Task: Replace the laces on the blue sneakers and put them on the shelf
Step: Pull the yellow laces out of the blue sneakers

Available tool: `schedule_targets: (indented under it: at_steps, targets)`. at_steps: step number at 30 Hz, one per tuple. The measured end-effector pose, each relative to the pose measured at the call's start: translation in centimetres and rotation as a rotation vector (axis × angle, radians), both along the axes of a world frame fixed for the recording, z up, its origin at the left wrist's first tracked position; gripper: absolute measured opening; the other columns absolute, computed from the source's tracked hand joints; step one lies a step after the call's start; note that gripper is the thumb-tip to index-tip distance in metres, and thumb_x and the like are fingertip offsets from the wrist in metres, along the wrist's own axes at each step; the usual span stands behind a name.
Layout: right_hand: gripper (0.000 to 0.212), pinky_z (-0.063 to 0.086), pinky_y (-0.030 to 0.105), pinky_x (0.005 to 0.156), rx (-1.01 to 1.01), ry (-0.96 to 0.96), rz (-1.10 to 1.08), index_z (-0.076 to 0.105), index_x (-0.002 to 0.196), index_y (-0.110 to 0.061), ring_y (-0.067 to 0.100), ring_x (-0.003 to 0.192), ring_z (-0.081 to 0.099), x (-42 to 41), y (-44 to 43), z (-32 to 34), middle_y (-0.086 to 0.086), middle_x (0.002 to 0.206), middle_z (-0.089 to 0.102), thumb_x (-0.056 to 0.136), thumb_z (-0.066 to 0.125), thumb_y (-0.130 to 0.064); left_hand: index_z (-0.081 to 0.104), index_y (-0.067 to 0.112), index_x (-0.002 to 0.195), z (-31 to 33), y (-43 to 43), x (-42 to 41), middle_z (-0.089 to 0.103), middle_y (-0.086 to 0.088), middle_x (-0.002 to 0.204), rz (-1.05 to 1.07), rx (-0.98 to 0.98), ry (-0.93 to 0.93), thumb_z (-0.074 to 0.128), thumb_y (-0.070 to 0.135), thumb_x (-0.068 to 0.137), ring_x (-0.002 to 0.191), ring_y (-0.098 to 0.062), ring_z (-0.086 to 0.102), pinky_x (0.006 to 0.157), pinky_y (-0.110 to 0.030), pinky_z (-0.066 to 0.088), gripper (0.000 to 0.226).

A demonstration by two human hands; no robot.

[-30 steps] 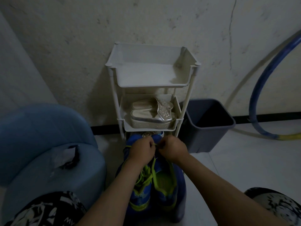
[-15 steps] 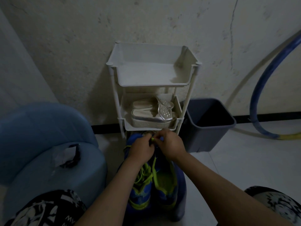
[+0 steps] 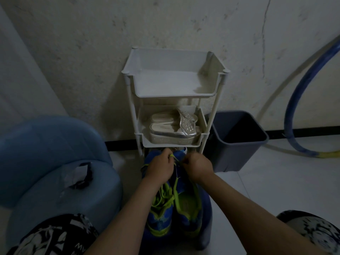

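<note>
Both hands are down at the toe end of the blue mesh sneakers with lime-green trim (image 3: 187, 207), which sit side by side on the floor right at the foot of the white plastic tiered shelf (image 3: 174, 95). My left hand (image 3: 160, 167) and right hand (image 3: 197, 167) each pinch the thin lime-green lace (image 3: 176, 160) stretched between them (it's dim, so I can't tell which eyelet it runs through). Glittery silver platform sandals (image 3: 174, 129) sit on the middle tier.

Two blue sneakers (image 3: 185, 214) with loose lime-green laces (image 3: 161, 197) stand side by side on the floor, toes pointing toward the white tiered shelf (image 3: 173, 70) just beyond.
</note>
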State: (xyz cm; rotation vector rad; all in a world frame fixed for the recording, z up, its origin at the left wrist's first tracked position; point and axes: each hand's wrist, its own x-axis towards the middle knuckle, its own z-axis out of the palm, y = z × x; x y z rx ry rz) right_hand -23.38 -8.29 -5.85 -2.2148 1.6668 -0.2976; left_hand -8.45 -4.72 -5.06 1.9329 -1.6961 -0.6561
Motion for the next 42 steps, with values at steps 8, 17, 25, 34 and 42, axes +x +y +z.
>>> schedule_targets:
  at_steps: [8, 17, 25, 34, 42]
  targets:
    - [0.008, 0.049, 0.032, 0.075, -0.162, -0.353, 0.071, 0.071, 0.092, -0.024, 0.011, 0.086, 0.058, 0.9, 0.1, 2.3, -0.005, 0.097, 0.062, 0.091, 0.065, -0.029, 0.049, 0.023, 0.094, 0.1, -0.2, 0.1, 0.052, 0.009, 0.077, 0.014, 0.022, 0.048, 0.046, 0.024, 0.099, 0.074, -0.016, 0.054, 0.056, -0.032, 0.037, 0.006]
    - [0.013, 0.055, 0.036, 0.076, -0.024, -0.117, 0.023, 0.071, 0.094, -0.026, 0.018, 0.088, 0.066, 0.1, -0.1, 1.2, -0.004, 0.096, 0.070, 0.090, 0.061, -0.032, 0.051, 0.012, 0.076, 0.9, -0.8, 0.3, 0.050, -0.002, 0.067, 0.010, -0.231, 0.078, 0.046, 0.019, 0.098, 0.063, -0.020, 0.049, 0.056, -0.040, 0.035, 0.024]
    - [0.019, 0.054, 0.036, 0.075, 0.028, -0.002, 0.042, 0.069, 0.088, -0.024, 0.021, 0.087, 0.064, -0.7, -0.7, 0.3, 0.000, 0.095, 0.065, 0.096, 0.056, -0.034, 0.049, 0.022, 0.090, -0.6, -0.5, 0.7, 0.067, 0.001, 0.095, 0.061, 0.038, 0.243, 0.033, 0.025, 0.104, 0.090, -0.013, 0.065, 0.077, -0.040, 0.055, 0.022]
    - [0.014, 0.051, 0.037, 0.073, -0.128, -0.303, 0.056, 0.066, 0.096, -0.019, 0.016, 0.084, 0.059, 0.3, -0.6, 1.4, -0.001, 0.096, 0.062, 0.096, 0.057, -0.030, 0.030, 0.038, 0.136, 1.0, -0.4, 0.4, 0.057, 0.005, 0.123, 0.016, -0.060, 0.276, 0.054, 0.003, 0.081, 0.112, -0.015, 0.055, 0.088, -0.039, 0.051, 0.070]
    - [0.015, 0.052, 0.037, 0.069, -0.058, -0.313, 0.006, 0.067, 0.085, -0.023, 0.017, 0.078, 0.063, 0.3, -0.7, 1.3, -0.003, 0.084, 0.068, 0.093, 0.061, -0.034, 0.067, 0.030, 0.099, 1.8, -1.0, 0.5, 0.068, 0.008, 0.095, -0.110, -0.335, -0.355, 0.051, 0.035, 0.095, 0.096, -0.018, 0.058, 0.083, -0.035, 0.039, 0.016]
